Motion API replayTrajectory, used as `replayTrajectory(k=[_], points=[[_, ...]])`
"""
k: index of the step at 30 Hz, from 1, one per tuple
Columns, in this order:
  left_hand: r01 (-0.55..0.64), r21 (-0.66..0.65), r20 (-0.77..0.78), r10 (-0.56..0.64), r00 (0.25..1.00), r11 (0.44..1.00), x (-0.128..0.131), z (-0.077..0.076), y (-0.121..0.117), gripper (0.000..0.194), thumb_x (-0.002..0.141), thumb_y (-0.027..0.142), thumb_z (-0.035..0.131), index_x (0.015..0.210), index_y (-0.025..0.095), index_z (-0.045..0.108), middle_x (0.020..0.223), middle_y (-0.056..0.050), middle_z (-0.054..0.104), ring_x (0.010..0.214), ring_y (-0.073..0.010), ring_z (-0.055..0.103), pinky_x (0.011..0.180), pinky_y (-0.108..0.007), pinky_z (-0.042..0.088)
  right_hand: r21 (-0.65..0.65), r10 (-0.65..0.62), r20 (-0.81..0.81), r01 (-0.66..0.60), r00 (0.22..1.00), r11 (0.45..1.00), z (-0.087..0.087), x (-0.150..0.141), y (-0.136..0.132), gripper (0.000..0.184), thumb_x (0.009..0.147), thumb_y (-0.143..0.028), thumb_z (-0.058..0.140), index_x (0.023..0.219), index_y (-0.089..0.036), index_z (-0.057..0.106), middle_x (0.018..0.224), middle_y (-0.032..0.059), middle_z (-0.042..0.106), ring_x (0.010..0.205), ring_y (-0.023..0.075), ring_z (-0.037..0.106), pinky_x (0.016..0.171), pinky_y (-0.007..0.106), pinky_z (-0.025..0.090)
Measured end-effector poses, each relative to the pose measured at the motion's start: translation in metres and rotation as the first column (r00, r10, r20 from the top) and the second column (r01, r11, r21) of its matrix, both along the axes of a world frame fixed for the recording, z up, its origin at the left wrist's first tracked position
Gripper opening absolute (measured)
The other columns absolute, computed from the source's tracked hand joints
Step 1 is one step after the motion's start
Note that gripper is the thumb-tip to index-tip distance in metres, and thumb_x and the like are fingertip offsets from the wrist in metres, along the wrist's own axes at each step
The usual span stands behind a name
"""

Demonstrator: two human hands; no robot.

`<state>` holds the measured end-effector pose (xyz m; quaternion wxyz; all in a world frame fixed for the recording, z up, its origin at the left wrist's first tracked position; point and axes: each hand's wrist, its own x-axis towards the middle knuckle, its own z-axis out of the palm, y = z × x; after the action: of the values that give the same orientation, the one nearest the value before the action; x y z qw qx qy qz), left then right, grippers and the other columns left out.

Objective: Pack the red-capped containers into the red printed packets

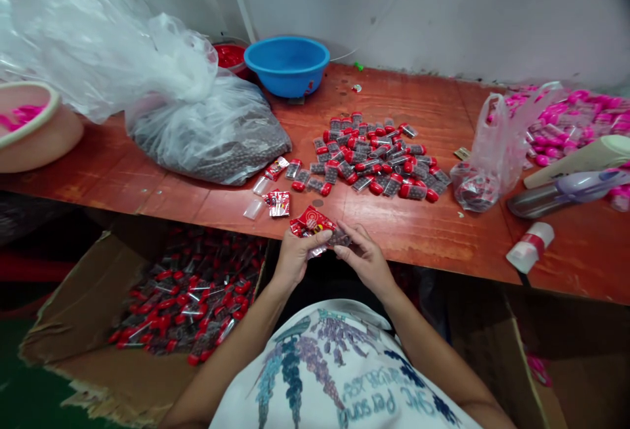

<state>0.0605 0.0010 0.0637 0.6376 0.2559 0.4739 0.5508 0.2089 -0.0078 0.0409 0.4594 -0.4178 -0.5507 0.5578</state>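
Note:
My left hand (294, 257) is closed around a red printed packet (311, 219) just over the table's front edge. Facing it, my right hand (367, 260) pinches a small see-through bottle of dark beads (339, 237), which touches the packet. The bottle's far end is hidden by the packet and fingers. Left of my hands lie another printed packet (279, 204), a third packet (276, 167) and two see-through plastic pieces. Beyond them spreads a heap of red-capped bead bottles (378, 157).
A big plastic bag of dark beads (211, 130) rests at left, near a blue basin (287, 68) and a cream tub (39, 143). Below is a cardboard box (79, 298) of red-capped bottles. Pink items (571, 121), a knotted bag (485, 166) and a flask (546, 196) stand right.

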Motion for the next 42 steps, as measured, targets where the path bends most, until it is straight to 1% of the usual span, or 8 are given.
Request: replayTrajectory(k=[4,17,22,25,28,30,34,42], points=[[0.145,-0.092,-0.031,-0.148,0.988,0.985,0.0,-0.001,0.001,0.023,0.056,0.019,0.082,0.072,0.011,0.069,0.062,-0.002,0.066,0.051,-0.0114,0.058,0.05,-0.021,0.046,0.022,0.036,-0.02,-0.036,0.999,0.999,0.001,0.003,0.004,0.047,0.082,-0.029,0.063,0.127,-0.037,0.054,0.097,0.0012,0.041,0.087,0.014,0.05,0.068,0.025,0.055],[0.075,-0.088,0.014,-0.074,0.997,0.993,0.007,-0.007,0.006,0.022,0.057,0.018,0.082,0.074,0.01,0.07,0.066,-0.003,0.069,0.054,-0.0124,0.061,0.05,-0.02,0.048,-0.221,-0.111,-0.179,0.07,0.978,0.973,-0.021,0.0,0.007,0.037,0.071,-0.029,0.073,0.107,-0.025,0.065,0.093,0.0002,0.062,0.075,0.014,0.059,0.062,0.026,0.054],[0.049,-0.18,0.122,-0.027,0.992,0.982,0.006,-0.018,0.012,0.025,0.058,0.017,0.081,0.079,0.009,0.071,0.07,-0.008,0.071,0.056,-0.0137,0.064,0.054,-0.022,0.051,-0.168,-0.24,0.062,0.247,0.969,0.954,-0.038,0.036,0.014,0.039,0.074,-0.036,0.068,0.109,-0.021,0.064,0.088,0.0021,0.063,0.074,0.0163,0.059,0.065,0.03,0.052],[-0.006,-0.251,0.162,0.048,0.986,0.968,-0.004,-0.02,0.016,0.023,0.059,0.012,0.078,0.08,0.007,0.071,0.072,-0.01,0.071,0.058,-0.0148,0.065,0.055,-0.023,0.053,0.057,-0.414,0.435,0.435,0.799,0.899,-0.045,0.074,0.022,0.04,0.075,-0.04,0.065,0.109,-0.019,0.065,0.09,0.0046,0.06,0.078,0.0198,0.058,0.076,0.038,0.05],[-0.046,-0.234,0.179,0.09,0.98,0.971,-0.009,-0.022,0.018,0.026,0.056,0.007,0.077,0.081,0.009,0.071,0.082,-0.01,0.072,0.064,-0.0183,0.067,0.061,-0.031,0.057,0.3,-0.505,0.639,0.417,0.581,0.858,-0.039,0.085,0.025,0.04,0.076,-0.042,0.063,0.109,-0.019,0.066,0.103,0.0096,0.056,0.094,0.0253,0.056,0.086,0.044,0.046],[-0.072,-0.216,0.185,0.113,0.976,0.974,-0.006,-0.024,0.017,0.027,0.055,0.009,0.079,0.08,0.011,0.07,0.083,-0.008,0.073,0.064,-0.0182,0.067,0.062,-0.032,0.057,0.335,-0.481,0.605,0.345,0.635,0.877,-0.029,0.066,0.024,0.035,0.081,-0.041,0.059,0.109,-0.021,0.065,0.106,0.0096,0.055,0.094,0.0234,0.056,0.083,0.039,0.047],[-0.122,-0.165,0.166,0.149,0.975,0.979,-0.001,-0.027,0.015,0.025,0.053,0.011,0.082,0.074,0.01,0.069,0.07,-0.004,0.07,0.061,-0.0143,0.065,0.061,-0.026,0.055,0.167,-0.172,0.351,0.119,0.92,0.979,-0.017,-0.001,0.025,0.028,0.083,-0.034,0.059,0.108,-0.024,0.064,0.096,0.0042,0.063,0.081,0.0171,0.06,0.071,0.028,0.05],[-0.262,-0.112,0.154,0.277,0.948,0.959,-0.031,-0.03,0.014,0.03,0.055,0.015,0.082,0.082,0.011,0.07,0.076,-0.006,0.072,0.067,-0.0169,0.067,0.066,-0.029,0.056,0.225,0.02,0.29,-0.089,0.957,0.97,-0.023,-0.045,0.061,0.023,0.089,-0.027,0.051,0.107,-0.024,0.064,0.098,0.0024,0.068,0.088,0.0172,0.064,0.078,0.028,0.049]])
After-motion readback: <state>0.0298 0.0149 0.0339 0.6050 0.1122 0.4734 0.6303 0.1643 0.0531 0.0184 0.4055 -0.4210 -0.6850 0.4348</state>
